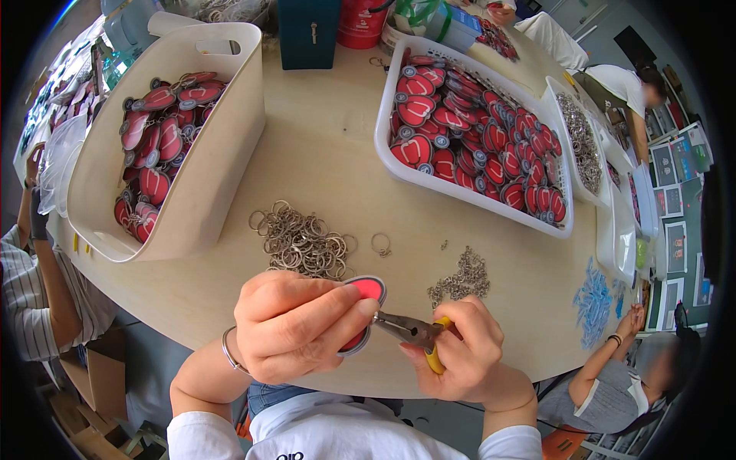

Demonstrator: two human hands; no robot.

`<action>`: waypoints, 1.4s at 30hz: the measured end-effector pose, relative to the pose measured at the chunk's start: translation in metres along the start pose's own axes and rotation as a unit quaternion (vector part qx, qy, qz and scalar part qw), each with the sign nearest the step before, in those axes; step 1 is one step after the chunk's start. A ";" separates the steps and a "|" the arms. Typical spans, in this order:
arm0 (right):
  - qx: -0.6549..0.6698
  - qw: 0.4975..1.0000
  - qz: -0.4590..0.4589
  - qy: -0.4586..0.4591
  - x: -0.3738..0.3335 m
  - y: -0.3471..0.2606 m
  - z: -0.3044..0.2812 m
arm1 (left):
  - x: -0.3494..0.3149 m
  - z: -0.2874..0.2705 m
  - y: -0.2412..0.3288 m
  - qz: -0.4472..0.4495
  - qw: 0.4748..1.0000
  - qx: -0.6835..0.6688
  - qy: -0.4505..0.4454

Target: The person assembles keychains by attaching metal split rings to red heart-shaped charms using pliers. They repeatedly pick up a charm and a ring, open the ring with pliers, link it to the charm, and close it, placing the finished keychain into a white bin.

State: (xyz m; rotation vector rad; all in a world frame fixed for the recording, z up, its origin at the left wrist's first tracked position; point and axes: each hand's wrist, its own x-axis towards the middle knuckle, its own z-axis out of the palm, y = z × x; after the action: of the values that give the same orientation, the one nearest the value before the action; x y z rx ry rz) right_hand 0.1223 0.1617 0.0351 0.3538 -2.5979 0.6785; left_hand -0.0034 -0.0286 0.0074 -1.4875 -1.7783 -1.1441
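My left hand (295, 330) pinches a red oval key-chain tag (369, 288) with a grey edge, partly hidden behind the fingers. In my right hand (466, 353) are pliers (408, 330) with yellow handles. Their jaws reach to the tag's edge beside my left fingertips; whether they grip a small link there is too small to tell. Just beyond my left hand lies a heap of metal split rings with chains (303, 241), with one loose split ring (381, 244) to its right. Beyond my right hand is a pile of small metal links (461, 276).
A tall cream bin (230, 146) at left and a white basket (475, 201) at right hold many red tags. Behind stand a dark green box (308, 34) and a red container (360, 24). Blue pieces (593, 307) lie at the right edge. Other people sit or stand around the table.
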 end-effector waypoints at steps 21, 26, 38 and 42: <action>-0.016 0.999 -0.042 -0.027 0.003 0.008 -0.005 | 0.008 0.002 -0.005 0.050 0.997 0.038 0.051; 0.039 0.999 0.023 -0.028 0.036 0.027 -0.007 | 0.021 -0.024 -0.004 -0.009 0.978 0.206 -0.002; -0.188 0.956 0.223 0.010 0.112 0.121 0.032 | 0.075 -0.143 -0.142 -0.375 0.790 0.454 -0.170; -0.137 0.960 0.239 0.052 0.107 0.128 0.035 | 0.060 -0.120 -0.127 -0.145 0.901 0.403 -0.070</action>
State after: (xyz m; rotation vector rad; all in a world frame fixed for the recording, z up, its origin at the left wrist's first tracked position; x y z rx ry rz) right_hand -0.0274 0.2379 0.0061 -0.3994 -2.6419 0.4555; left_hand -0.1527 -0.1064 0.0829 -0.8283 -2.2320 -0.3046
